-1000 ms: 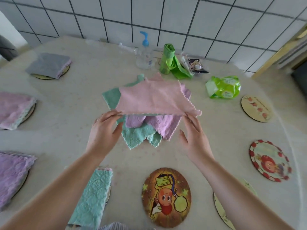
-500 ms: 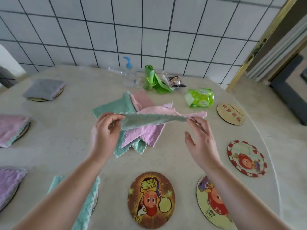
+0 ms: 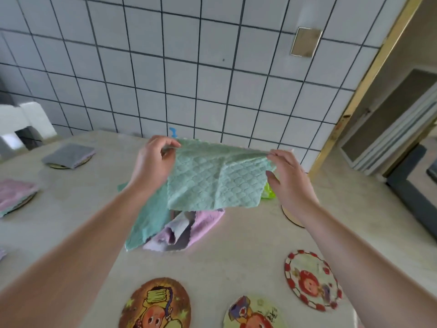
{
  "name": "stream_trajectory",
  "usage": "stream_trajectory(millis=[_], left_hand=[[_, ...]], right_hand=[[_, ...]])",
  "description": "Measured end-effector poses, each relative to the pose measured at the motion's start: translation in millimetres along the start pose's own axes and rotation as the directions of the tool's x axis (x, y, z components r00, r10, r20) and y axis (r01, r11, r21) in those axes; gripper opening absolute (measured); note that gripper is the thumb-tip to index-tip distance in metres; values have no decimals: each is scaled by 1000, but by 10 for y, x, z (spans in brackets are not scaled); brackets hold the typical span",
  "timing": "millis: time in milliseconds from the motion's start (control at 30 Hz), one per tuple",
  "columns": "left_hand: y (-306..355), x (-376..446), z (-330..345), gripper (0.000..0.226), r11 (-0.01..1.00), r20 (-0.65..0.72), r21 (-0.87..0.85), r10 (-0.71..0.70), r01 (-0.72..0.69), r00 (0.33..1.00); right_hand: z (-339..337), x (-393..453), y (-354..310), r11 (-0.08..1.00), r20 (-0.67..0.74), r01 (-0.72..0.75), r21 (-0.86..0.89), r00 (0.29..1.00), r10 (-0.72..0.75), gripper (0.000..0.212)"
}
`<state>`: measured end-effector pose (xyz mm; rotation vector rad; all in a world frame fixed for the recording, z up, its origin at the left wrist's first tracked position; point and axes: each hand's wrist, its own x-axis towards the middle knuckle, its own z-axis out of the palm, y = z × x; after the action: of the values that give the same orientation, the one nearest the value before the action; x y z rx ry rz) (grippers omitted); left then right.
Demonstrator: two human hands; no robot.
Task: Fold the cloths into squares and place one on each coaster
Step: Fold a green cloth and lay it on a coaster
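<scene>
Beige stone table [image 3: 236, 245] is filling the lower view, with white tiled wall [image 3: 189, 79] standing behind it. Nearest the person, three picture coasters are lying bare: a brown coaster [image 3: 155, 304], a pale coaster [image 3: 254, 313] and a red-rimmed coaster [image 3: 313, 280]. Beyond them a cloth pile [image 3: 175, 228] of teal, pink and grey pieces is lying rumpled in the middle of the table. Above the pile, both hands are holding a green cloth [image 3: 217, 178] up in the air by its top corners: the left hand [image 3: 153, 164] is pinching the left corner, the right hand [image 3: 288, 176] is pinching the right one, and the cloth is hanging between them. At left, a pink cloth [image 3: 16, 192] and a grey cloth [image 3: 68, 156] are lying folded, each on a coaster. A blue pump top [image 3: 173, 131] is peeking over the left hand.
</scene>
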<state>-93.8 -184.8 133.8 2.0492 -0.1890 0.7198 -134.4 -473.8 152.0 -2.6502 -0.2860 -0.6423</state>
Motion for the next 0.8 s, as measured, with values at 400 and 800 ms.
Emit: stream_trajectory(millis=[400,800], left_hand=[[153,-1648,266,37,961,170,-89,-244,262,955],[-189,-3028,219,8,842,410,376,-526,387,745]], right_hand=[[-6,-1218,801,996,215,-27,-83,976,45,25],[485,-2488,965,865,709,-473,168,667,227,20]])
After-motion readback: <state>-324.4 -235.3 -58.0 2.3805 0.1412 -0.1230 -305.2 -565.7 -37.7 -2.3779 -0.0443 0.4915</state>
